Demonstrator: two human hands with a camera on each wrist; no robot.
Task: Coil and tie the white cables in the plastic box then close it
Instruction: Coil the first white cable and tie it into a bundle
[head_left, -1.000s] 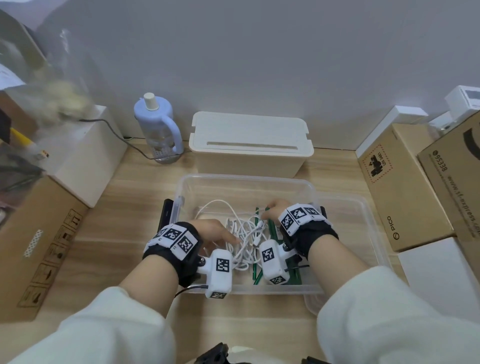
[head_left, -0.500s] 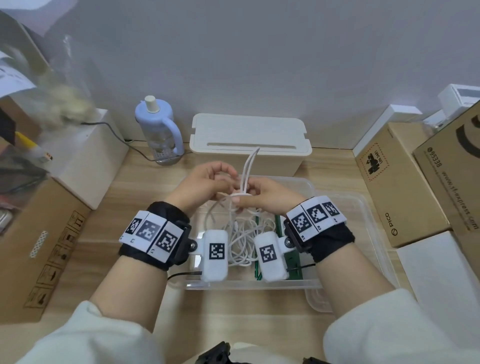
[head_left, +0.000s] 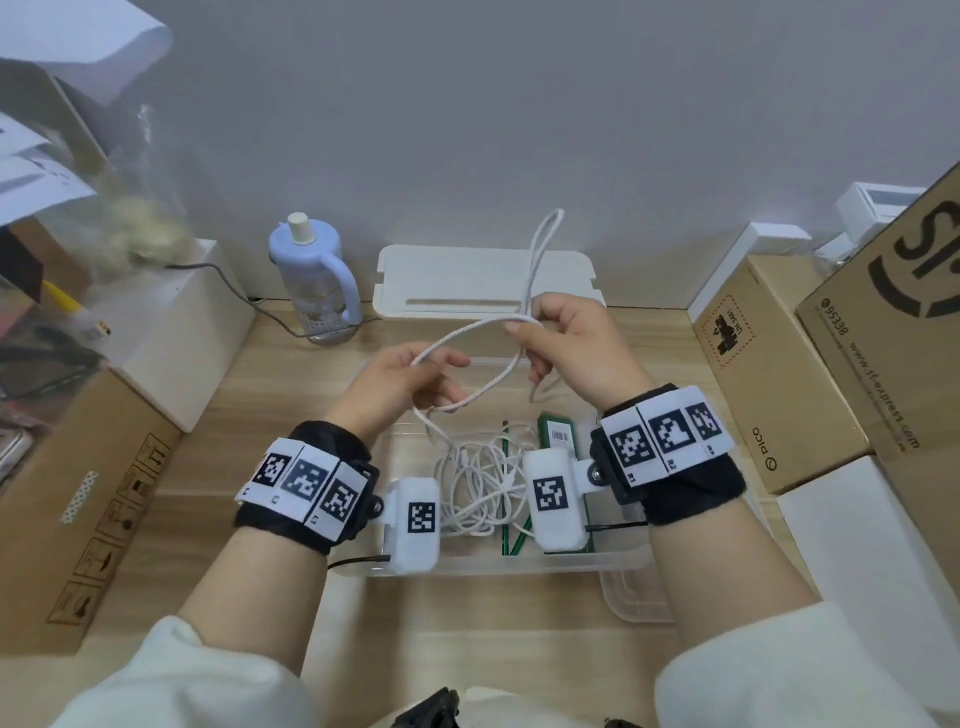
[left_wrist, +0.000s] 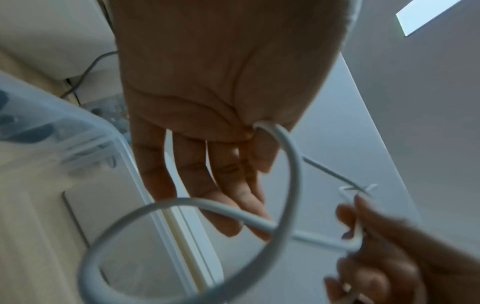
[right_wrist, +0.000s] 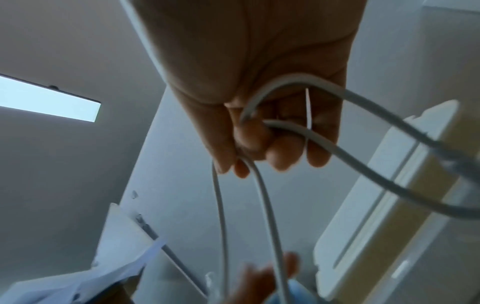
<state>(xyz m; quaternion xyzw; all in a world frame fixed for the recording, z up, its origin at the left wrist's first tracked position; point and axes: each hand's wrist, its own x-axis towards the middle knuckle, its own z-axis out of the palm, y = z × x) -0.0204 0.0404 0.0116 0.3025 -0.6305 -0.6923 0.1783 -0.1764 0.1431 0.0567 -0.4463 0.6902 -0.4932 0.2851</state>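
Both hands are raised over the clear plastic box (head_left: 493, 564). My right hand (head_left: 535, 338) grips a white cable (head_left: 470, 327), and a doubled loop of it stands up above the fist. My left hand (head_left: 441, 374) pinches the same cable a little lower and to the left. A slack loop hangs between the two hands. In the left wrist view the cable (left_wrist: 291, 164) curves out from under the thumb of the left hand (left_wrist: 221, 164). The right wrist view shows the right hand (right_wrist: 259, 133) curled round two cable strands (right_wrist: 270, 205). More tangled white cables (head_left: 478, 483) lie in the box.
A green board (head_left: 558, 431) and green sticks (head_left: 506, 540) lie in the box. Its clear lid (head_left: 634, 597) lies at the front right. A white lidded box (head_left: 488, 283) and a pale blue bottle (head_left: 311, 275) stand behind. Cardboard boxes flank the left (head_left: 78, 493) and right (head_left: 769, 374).
Both hands rose out of the box with one cable. Since half a second ago they have drawn apart, the left going left and down, and the loop above the right hand stands taller.
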